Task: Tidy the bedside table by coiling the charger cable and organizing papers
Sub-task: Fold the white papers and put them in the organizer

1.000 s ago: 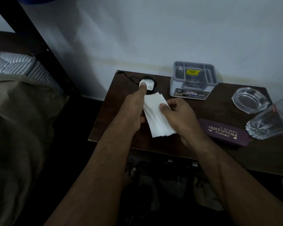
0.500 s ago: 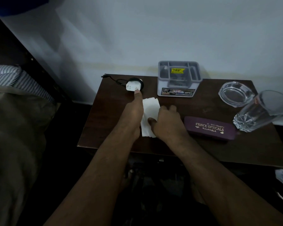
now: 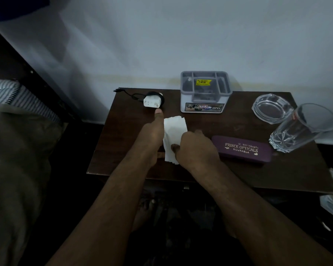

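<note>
Squaring the papers [image 3: 174,131] is the step you have in hand, and the stack lies on the counter [image 3: 238,173] between your two hands, just in front of the grey organizer box [image 3: 205,92]. Your right hand [image 3: 197,148] is clamped on the stack's right edge, thumb on top and fingers curled at the side. Your left hand [image 3: 152,135] lies along the left edge with its fingers straight, one fingertip reaching toward the charger [image 3: 152,102]; whether it presses the sheets you cannot tell from here. The top edges look slightly fanned, so tap them flush against the counter with both sides braced before you let go, and keep the pinch light so the sheets can slide into line.

The charger, with its black cable [image 3: 132,95] coiled behind it, sits at the back left corner, apart from the papers. Beyond lie the purple spectacle case [image 3: 242,149], the glass ashtray [image 3: 272,108] and the drinking glass [image 3: 304,127], all well to the right.

Compared with a second ago, your left fingertip has come off the charger and now stops just short of it, and the stack looks narrower and more gathered under your right hand.
</note>
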Demonstrator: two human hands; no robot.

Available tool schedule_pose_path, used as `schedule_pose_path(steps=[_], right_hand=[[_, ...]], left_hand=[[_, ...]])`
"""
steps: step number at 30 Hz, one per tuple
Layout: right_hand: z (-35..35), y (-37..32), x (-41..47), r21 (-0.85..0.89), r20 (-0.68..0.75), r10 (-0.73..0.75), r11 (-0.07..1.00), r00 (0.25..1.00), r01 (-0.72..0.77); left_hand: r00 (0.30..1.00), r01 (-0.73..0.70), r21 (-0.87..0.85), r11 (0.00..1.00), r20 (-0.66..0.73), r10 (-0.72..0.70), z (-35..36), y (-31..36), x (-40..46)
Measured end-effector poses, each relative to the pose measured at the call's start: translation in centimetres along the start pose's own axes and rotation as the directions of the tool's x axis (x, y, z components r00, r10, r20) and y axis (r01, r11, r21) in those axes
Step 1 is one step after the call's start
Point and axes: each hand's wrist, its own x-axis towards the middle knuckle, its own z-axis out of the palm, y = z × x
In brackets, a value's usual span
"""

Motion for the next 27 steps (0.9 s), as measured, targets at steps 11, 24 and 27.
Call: schedule_pose_path(steps=[11, 24, 27], right_hand=[[-1.6, 0.8, -0.6, 0.006, -0.122, -0.049, 0.999, 0.991, 0.051], [-4.5, 6.9, -3.1, -0.009, -0.312, -0.065, 0.998, 0.948, 0.066], [-4.9, 8.4, -3.9, -0.006, -0.355, -0.059, 0.998, 0.933, 0.06]], left_hand=[[0.837, -0.399, 0.517, 0.757, -0.131, 0.531, 0.6, -1.3, 0.2], [0.736, -0.619, 0.402, 0.674, -0.001, 0.677, 6.3, -1.1, -3.6], [0.74, -0.618, 0.422, 0.663, 0.029, 0.672, 6.7, -1.6, -3.9]])
